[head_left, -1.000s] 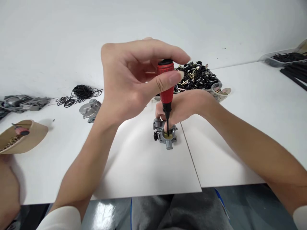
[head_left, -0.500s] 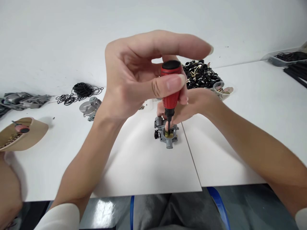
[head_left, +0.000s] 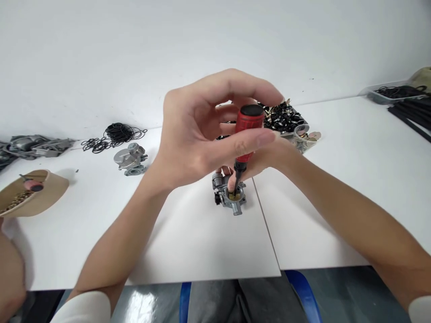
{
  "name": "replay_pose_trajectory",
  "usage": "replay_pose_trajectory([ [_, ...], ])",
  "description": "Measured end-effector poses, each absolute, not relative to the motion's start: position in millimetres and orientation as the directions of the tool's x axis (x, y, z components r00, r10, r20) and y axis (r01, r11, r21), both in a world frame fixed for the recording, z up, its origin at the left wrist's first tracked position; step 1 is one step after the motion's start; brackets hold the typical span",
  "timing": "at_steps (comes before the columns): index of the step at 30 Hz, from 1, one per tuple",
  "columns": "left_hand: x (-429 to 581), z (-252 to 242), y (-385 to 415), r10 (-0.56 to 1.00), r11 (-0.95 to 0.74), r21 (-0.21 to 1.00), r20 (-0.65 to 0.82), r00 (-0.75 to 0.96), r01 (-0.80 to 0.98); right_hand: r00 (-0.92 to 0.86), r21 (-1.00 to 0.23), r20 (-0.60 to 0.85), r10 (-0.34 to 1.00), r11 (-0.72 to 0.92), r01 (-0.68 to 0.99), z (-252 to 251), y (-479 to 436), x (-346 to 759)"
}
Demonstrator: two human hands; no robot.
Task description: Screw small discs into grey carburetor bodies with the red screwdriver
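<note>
Upright but leaning slightly, a red screwdriver (head_left: 249, 120) with a black cap is gripped by my left hand (head_left: 188, 139), thumb across the handle and index finger curled above it. Its shaft reaches down into the round bore of a grey metal carburetor (head_left: 237, 207), where a brass-coloured disc (head_left: 235, 196) shows. My right hand (head_left: 262, 158) is partly hidden behind the screwdriver and left hand. Its fingers hold the carburetor against the white table, one fingertip at the bore's edge. The exact contact of the screwdriver's tip is hard to make out.
Another carburetor (head_left: 132, 159) stands to the left, near black rubber rings (head_left: 119, 133). A tan container (head_left: 55, 190) holds small brass parts and a second screwdriver (head_left: 32, 185). Black parts (head_left: 284, 117) and a clear cup of discs (head_left: 305, 137) lie behind. A person's arm (head_left: 10, 269) shows at left.
The screwdriver handle has tilted to the right and sits lower in view, with my left hand's fingers shifted around it. My right hand still holds the carburetor. The view has tilted slightly.
</note>
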State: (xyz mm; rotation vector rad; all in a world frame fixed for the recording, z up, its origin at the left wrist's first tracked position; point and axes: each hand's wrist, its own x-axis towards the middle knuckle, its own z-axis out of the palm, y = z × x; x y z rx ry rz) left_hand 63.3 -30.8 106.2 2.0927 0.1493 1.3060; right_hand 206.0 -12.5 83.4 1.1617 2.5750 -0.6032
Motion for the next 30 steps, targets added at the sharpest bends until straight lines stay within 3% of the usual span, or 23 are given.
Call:
replay_pose_trajectory([
  [6,61.5,106.4,-25.1,0.370,-0.810,0.538,0.777,0.509,-0.233,-0.685,-0.324,-0.450,0.573,0.610,0.723,84.3,-11.0,204.4],
  [13,60.6,109.2,-30.3,0.339,-0.903,0.423,0.811,0.476,-0.077,-0.657,-0.313,-0.434,0.617,0.580,0.752,89.3,-15.4,202.4],
  [15,58.0,111.2,-33.7,0.380,-0.894,0.446,0.792,0.477,-0.028,-0.669,-0.316,-0.432,0.605,0.593,0.741,88.6,-15.1,201.6],
  [19,49.3,115.2,-34.2,0.543,-0.786,0.618,0.679,0.494,0.015,-0.689,-0.330,-0.456,0.564,0.612,0.719,86.9,-15.8,201.2],
  [23,43.7,113.3,-27.2,0.639,-0.692,0.721,0.610,0.468,0.004,-0.626,-0.296,-0.462,0.629,0.556,0.777,85.6,-18.3,202.6],
  [27,44.5,111.0,-23.5,0.589,-0.742,0.670,0.633,0.502,0.025,-0.642,-0.338,-0.423,0.639,0.546,0.766,84.1,-18.8,203.7],
  [30,41.2,117.5,-23.4,0.491,-0.816,0.576,0.738,0.463,-0.053,-0.656,-0.381,-0.429,0.621,0.534,0.755,82.9,-16.8,203.4],
])
